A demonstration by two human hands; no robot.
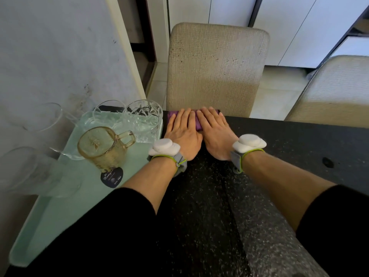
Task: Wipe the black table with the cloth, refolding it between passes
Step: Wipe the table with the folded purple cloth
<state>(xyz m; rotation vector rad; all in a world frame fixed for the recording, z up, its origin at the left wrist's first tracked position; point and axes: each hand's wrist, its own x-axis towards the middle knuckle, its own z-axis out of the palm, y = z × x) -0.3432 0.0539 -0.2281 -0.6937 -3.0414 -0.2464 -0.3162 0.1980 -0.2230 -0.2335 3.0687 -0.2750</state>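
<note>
Head view. Left hand (182, 132) and right hand (214, 130) laid flat, fingers straight and close together, pressing side by side on the folded purple cloth (172, 116) at the far edge of the black speckled bench (279, 156). Only slivers of cloth showing, beyond the left fingers and between the two hands.

At each wrist, a grey band (180, 164) carrying a white puck (164, 145).

Just left of the left hand, a pale green tray (60, 206) holding an amber glass mug (101, 148), a cut-crystal tumbler (142, 116) and a plain clear glass (108, 110); contents not discernible. More clear glass shapes further left, too blurred to count. By the mug's base, a dark label (111, 178).

Beyond the fingertips, a beige woven chair (215, 66); a second chair (335, 90) off right. Left of the tray, a scuffed pale wall (60, 56).

Counted: two hands, one cloth, one tray, one mug, two chairs.
</note>
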